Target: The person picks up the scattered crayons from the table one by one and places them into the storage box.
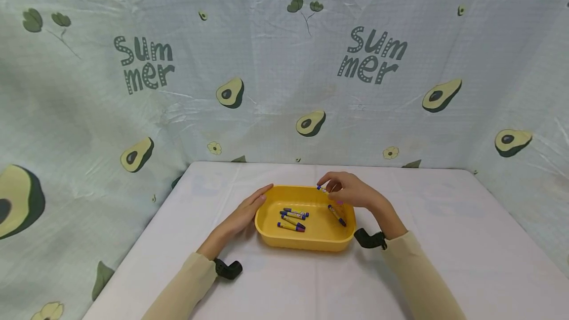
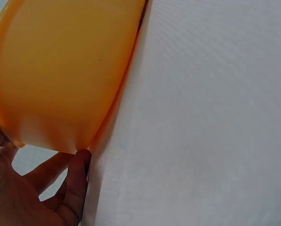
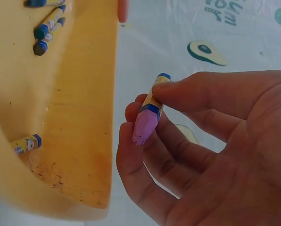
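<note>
A yellow plastic tray holds several crayons with yellow wrappers and blue bands. Along its left end lies my left hand, fingers fairly straight and touching the outer wall; the left wrist view shows fingertips against the tray's side. Above the tray's right end, my right hand pinches a crayon between thumb and fingers. Its exposed pink-purple tip shows in the right wrist view. Below that hand, a single crayon lies inside at the right, while a loose group of crayons lies left of the middle.
The tray stands on a table with a white cloth. Behind it hangs a pale sheet printed with avocados and lettering. Dark wrist cameras sit on the left wrist and the right wrist. Dark crumbs mark the tray's inside.
</note>
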`<action>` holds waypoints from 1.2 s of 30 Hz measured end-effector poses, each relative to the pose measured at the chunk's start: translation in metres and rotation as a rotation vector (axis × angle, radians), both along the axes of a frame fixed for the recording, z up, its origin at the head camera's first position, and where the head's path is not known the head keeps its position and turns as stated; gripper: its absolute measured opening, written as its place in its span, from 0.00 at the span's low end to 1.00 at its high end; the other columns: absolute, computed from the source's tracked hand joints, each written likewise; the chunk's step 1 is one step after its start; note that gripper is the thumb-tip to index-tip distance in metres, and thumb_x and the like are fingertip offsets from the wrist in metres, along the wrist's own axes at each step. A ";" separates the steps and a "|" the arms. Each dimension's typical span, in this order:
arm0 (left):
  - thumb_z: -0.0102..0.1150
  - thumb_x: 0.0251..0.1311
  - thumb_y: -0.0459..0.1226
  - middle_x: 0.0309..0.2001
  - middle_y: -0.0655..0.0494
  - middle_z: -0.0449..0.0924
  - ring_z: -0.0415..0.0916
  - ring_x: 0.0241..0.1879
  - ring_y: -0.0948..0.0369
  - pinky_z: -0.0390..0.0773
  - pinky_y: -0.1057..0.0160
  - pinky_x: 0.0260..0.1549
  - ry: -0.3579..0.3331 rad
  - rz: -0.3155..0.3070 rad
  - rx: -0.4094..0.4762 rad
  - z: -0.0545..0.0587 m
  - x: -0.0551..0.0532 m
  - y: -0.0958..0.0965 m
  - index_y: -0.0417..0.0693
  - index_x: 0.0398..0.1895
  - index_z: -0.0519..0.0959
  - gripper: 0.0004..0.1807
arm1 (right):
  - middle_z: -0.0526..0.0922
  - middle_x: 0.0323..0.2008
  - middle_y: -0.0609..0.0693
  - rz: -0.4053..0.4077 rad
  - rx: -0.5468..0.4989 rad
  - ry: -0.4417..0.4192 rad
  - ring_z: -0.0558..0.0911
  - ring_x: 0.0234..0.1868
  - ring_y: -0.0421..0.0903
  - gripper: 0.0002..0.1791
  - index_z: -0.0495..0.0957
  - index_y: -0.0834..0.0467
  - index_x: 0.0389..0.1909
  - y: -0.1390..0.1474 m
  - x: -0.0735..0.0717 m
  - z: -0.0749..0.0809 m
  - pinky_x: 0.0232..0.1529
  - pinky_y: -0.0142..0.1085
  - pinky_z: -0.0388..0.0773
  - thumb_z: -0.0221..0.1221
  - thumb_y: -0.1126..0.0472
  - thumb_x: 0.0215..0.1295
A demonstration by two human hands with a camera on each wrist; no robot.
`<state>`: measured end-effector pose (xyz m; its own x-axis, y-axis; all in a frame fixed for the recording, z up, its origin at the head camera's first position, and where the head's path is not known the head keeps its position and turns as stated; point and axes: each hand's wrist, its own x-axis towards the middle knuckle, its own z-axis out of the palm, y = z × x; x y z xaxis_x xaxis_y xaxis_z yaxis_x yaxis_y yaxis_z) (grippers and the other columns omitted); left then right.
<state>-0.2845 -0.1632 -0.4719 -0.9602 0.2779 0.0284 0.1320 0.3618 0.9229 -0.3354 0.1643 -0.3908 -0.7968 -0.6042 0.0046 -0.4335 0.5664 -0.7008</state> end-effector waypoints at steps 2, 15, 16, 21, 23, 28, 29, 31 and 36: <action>0.33 0.85 0.47 0.83 0.51 0.54 0.51 0.82 0.48 0.50 0.42 0.81 0.001 0.000 0.001 0.000 0.000 0.000 0.59 0.83 0.56 0.27 | 0.83 0.53 0.66 0.006 0.005 -0.009 0.82 0.42 0.50 0.20 0.80 0.57 0.59 -0.002 0.000 -0.001 0.46 0.44 0.86 0.59 0.68 0.67; 0.32 0.85 0.47 0.83 0.52 0.53 0.52 0.82 0.49 0.50 0.43 0.81 0.000 -0.004 0.002 0.000 -0.001 0.002 0.59 0.83 0.56 0.27 | 0.82 0.53 0.66 0.051 0.025 -0.039 0.82 0.42 0.54 0.20 0.80 0.57 0.59 -0.010 -0.001 -0.007 0.44 0.42 0.84 0.59 0.69 0.67; 0.32 0.85 0.47 0.83 0.52 0.53 0.52 0.82 0.49 0.50 0.42 0.81 -0.002 -0.005 0.003 0.000 -0.001 0.002 0.59 0.83 0.56 0.27 | 0.82 0.52 0.65 0.054 0.030 -0.037 0.81 0.41 0.52 0.20 0.80 0.57 0.59 -0.010 -0.001 -0.008 0.43 0.40 0.84 0.59 0.69 0.67; 0.32 0.85 0.47 0.83 0.51 0.53 0.51 0.82 0.48 0.49 0.42 0.81 0.003 -0.005 0.001 -0.001 -0.002 0.002 0.59 0.83 0.56 0.28 | 0.82 0.50 0.64 0.077 0.037 -0.038 0.78 0.39 0.47 0.20 0.80 0.58 0.59 -0.009 -0.003 -0.009 0.39 0.34 0.80 0.59 0.69 0.67; 0.32 0.85 0.47 0.83 0.51 0.53 0.50 0.83 0.48 0.49 0.42 0.81 0.005 -0.003 -0.001 -0.001 -0.003 0.002 0.59 0.83 0.56 0.28 | 0.82 0.49 0.64 0.087 0.038 -0.039 0.78 0.38 0.47 0.20 0.80 0.59 0.60 -0.009 -0.004 -0.008 0.38 0.34 0.79 0.59 0.69 0.67; 0.32 0.85 0.47 0.83 0.52 0.53 0.50 0.83 0.49 0.49 0.43 0.82 0.002 0.007 -0.007 0.001 -0.004 0.004 0.60 0.83 0.56 0.27 | 0.82 0.47 0.62 0.100 0.049 -0.069 0.79 0.34 0.51 0.21 0.79 0.60 0.61 -0.009 -0.006 -0.009 0.37 0.37 0.80 0.59 0.69 0.67; 0.32 0.85 0.47 0.83 0.52 0.53 0.50 0.83 0.49 0.49 0.43 0.82 0.001 0.008 -0.007 0.001 -0.004 0.004 0.60 0.83 0.56 0.27 | 0.82 0.47 0.61 0.102 0.054 -0.077 0.79 0.33 0.52 0.21 0.79 0.60 0.61 -0.009 -0.006 -0.009 0.37 0.38 0.81 0.59 0.69 0.67; 0.32 0.85 0.46 0.83 0.52 0.53 0.50 0.83 0.49 0.48 0.43 0.82 0.002 0.012 -0.010 0.001 -0.004 0.004 0.60 0.83 0.56 0.27 | 0.82 0.46 0.60 0.100 0.060 -0.097 0.79 0.32 0.52 0.22 0.78 0.61 0.62 -0.009 -0.006 -0.010 0.39 0.41 0.81 0.59 0.70 0.67; 0.32 0.85 0.46 0.83 0.51 0.53 0.50 0.83 0.48 0.49 0.42 0.81 0.001 0.009 -0.007 0.001 -0.004 0.004 0.59 0.83 0.56 0.27 | 0.81 0.45 0.59 0.100 0.064 -0.141 0.78 0.30 0.50 0.23 0.78 0.62 0.63 -0.009 -0.006 -0.010 0.37 0.41 0.80 0.58 0.71 0.67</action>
